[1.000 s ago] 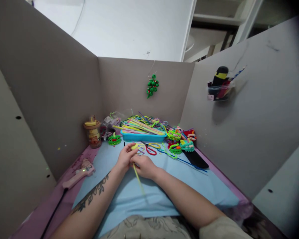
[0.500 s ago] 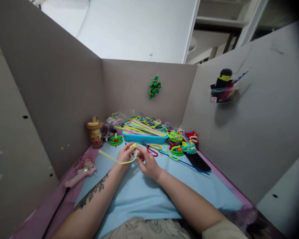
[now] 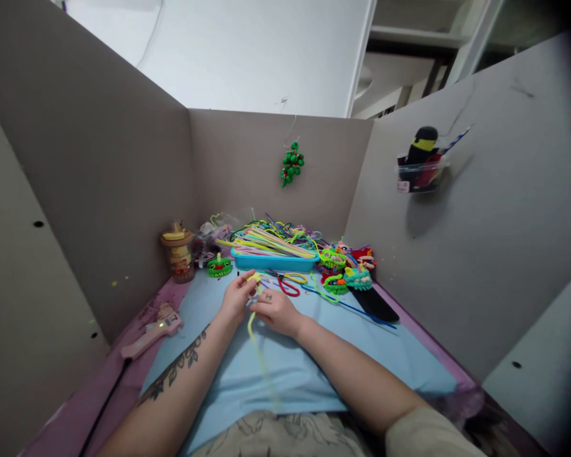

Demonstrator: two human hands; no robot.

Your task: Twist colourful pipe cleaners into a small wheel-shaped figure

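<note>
Over the blue cloth, my left hand (image 3: 238, 296) is closed on a small yellow piece of bent pipe cleaner (image 3: 255, 277) at its fingertips. My right hand (image 3: 276, 311), with a ring on one finger, pinches the long pale-yellow pipe cleaner (image 3: 253, 336) just below that piece. Its free end hangs toward my lap, smeared by motion. Something light purple shows between the hands, too small to make out. Just beyond the right hand lie scissors (image 3: 290, 285) with one red and one yellow handle loop.
A blue tray (image 3: 276, 261) heaped with pipe cleaners stands at the back. Left are a cup (image 3: 179, 259), a green figure (image 3: 219, 266) and a pink glue gun (image 3: 156, 333) with a cord. Several colourful figures (image 3: 347, 273) sit right, by a black strip (image 3: 375, 306). Partitions enclose three sides.
The long pale-yellow end has swung from the left, across my left wrist, down toward my lap. My right hand has turned over and its fingers have closed on the strand.
</note>
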